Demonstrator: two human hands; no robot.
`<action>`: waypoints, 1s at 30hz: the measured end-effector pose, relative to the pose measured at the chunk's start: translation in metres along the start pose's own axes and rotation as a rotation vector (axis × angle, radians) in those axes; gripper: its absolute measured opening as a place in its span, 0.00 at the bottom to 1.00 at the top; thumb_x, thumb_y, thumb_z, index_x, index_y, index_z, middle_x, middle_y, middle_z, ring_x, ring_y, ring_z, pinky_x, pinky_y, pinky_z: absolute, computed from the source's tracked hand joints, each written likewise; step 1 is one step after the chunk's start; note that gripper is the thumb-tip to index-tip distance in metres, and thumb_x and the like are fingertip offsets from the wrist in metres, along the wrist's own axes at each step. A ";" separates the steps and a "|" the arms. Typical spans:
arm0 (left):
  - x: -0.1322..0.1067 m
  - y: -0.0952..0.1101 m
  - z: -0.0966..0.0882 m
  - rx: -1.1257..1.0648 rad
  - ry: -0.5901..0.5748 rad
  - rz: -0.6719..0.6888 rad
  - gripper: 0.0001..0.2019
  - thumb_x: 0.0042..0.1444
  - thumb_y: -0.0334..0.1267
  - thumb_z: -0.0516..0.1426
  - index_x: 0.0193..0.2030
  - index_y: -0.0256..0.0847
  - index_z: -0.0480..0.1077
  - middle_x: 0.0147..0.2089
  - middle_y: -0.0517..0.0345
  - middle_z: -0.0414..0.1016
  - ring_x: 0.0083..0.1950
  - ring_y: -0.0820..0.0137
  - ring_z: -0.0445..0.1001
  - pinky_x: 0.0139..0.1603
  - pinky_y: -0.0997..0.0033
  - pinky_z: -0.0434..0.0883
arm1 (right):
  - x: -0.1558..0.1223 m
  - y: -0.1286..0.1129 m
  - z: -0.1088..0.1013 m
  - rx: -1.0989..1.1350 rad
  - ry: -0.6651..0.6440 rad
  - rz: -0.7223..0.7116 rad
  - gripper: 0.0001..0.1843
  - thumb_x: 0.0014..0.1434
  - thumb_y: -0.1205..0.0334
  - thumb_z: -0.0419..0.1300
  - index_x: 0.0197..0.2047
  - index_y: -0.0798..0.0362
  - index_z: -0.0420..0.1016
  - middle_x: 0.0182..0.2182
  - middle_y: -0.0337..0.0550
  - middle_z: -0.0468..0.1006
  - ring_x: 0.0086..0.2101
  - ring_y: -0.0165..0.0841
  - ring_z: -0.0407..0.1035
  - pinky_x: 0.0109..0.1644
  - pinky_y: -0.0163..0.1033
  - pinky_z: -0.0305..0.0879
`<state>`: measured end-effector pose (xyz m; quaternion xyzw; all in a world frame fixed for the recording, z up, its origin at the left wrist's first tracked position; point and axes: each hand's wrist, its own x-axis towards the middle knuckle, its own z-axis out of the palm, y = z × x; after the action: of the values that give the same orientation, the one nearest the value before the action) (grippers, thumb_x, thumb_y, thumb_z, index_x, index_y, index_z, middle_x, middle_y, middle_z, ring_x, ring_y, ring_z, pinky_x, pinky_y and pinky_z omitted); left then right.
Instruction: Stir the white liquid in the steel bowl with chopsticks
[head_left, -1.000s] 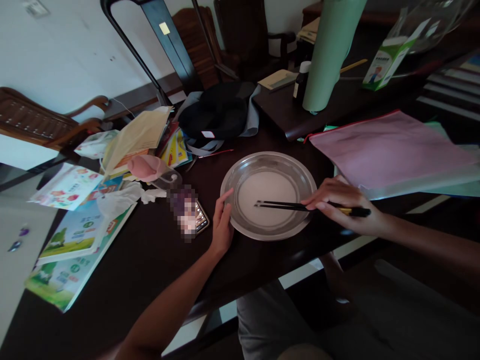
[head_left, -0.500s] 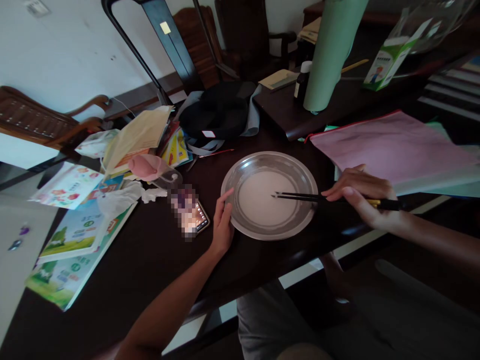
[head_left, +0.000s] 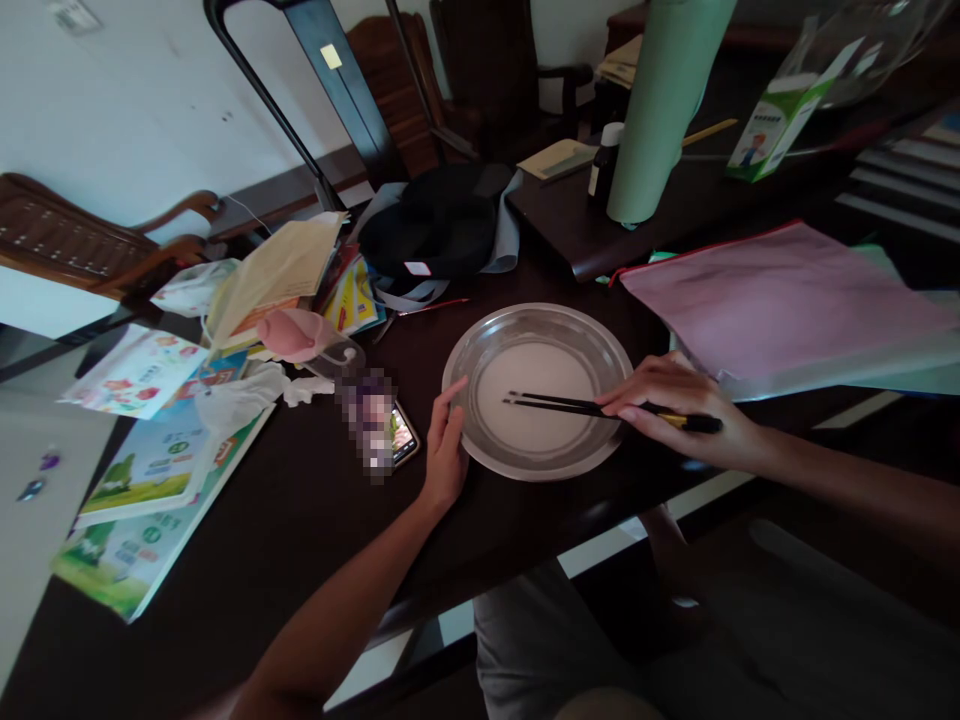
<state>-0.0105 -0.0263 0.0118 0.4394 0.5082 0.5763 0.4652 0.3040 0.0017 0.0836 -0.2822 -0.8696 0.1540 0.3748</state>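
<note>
A round metal basin (head_left: pixel 540 463) sits near the table's front edge, with a pale, cloudy white layer (head_left: pixel 536 425) across its bottom. My left hand (head_left: pixel 446 450) holds the basin's left rim, its index finger and thumb up against the edge. Black chopsticks (head_left: pixel 555 403) with a gold band are gripped in my right hand (head_left: pixel 667 405), over the basin's right rim. Their tips reach over the white layer, slightly apart, with nothing visible between them. Whether the tips touch the layer, I cannot tell.
A lit phone (head_left: pixel 405 435) lies left of my left hand. Books (head_left: pixel 142 480) and crumpled tissue (head_left: pixel 240 395) are farther left. Behind the basin is a black bag (head_left: pixel 442 220). A pink zip pouch (head_left: pixel 780 300) lies at right; a green cylinder (head_left: pixel 664 120) stands beyond.
My right hand and the chopsticks have moved left and a little toward me, so the tips are deeper over the basin. My left hand and the basin have stayed put.
</note>
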 end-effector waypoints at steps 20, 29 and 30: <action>0.000 -0.001 -0.001 -0.032 0.003 -0.011 0.26 0.60 0.60 0.64 0.59 0.50 0.77 0.64 0.53 0.77 0.64 0.57 0.74 0.68 0.56 0.69 | -0.003 0.001 -0.007 0.050 0.012 -0.038 0.09 0.73 0.62 0.57 0.43 0.46 0.79 0.37 0.38 0.88 0.35 0.34 0.79 0.40 0.47 0.66; 0.001 -0.002 0.000 -0.025 0.012 -0.014 0.27 0.58 0.62 0.64 0.59 0.50 0.77 0.65 0.54 0.76 0.68 0.56 0.70 0.72 0.55 0.65 | -0.002 0.006 -0.004 -0.070 0.076 0.053 0.08 0.72 0.63 0.59 0.44 0.45 0.81 0.39 0.39 0.88 0.35 0.37 0.79 0.41 0.48 0.62; 0.001 -0.002 0.000 -0.037 0.014 -0.022 0.27 0.58 0.62 0.64 0.59 0.51 0.77 0.65 0.54 0.76 0.68 0.56 0.71 0.72 0.54 0.65 | -0.003 0.006 -0.008 -0.071 0.103 0.061 0.10 0.73 0.62 0.57 0.42 0.44 0.81 0.38 0.38 0.88 0.35 0.38 0.79 0.41 0.50 0.62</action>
<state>-0.0103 -0.0251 0.0095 0.4210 0.5054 0.5835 0.4763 0.3140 0.0052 0.0844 -0.3289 -0.8451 0.1199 0.4040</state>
